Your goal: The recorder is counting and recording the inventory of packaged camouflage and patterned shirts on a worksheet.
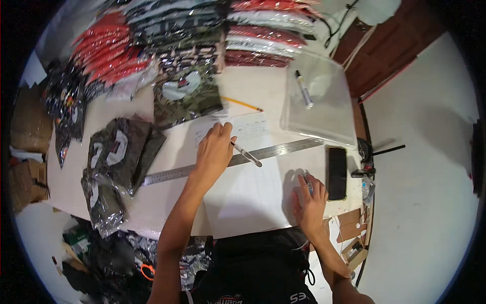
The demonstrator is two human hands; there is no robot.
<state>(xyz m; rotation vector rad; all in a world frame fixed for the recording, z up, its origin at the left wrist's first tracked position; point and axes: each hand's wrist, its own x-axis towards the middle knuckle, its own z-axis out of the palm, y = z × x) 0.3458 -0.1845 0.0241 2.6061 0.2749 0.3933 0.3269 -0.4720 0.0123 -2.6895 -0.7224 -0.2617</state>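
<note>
My left hand [214, 150] is closed over the printed sheet [250, 126], its fingers curled down. A clear-barrelled pen [248, 155] sticks out from between its fingers, pointing to the lower right. Beneath that hand a long steel ruler [276, 150] runs slantwise across the table and over the papers. My right hand [310, 200] rests on the right edge of the white paper [248, 197], beside a black phone [336, 173]. Its fingers are bent round something small, bluish and dark, too small to name.
A yellow pencil [244, 104] lies beyond the sheet. A marker [304, 90] sits on clear plastic bags [324, 111] at the right. Bagged camouflage garments [121, 152] lie at the left. Stacks of red and white bagged garments [263, 35] line the back.
</note>
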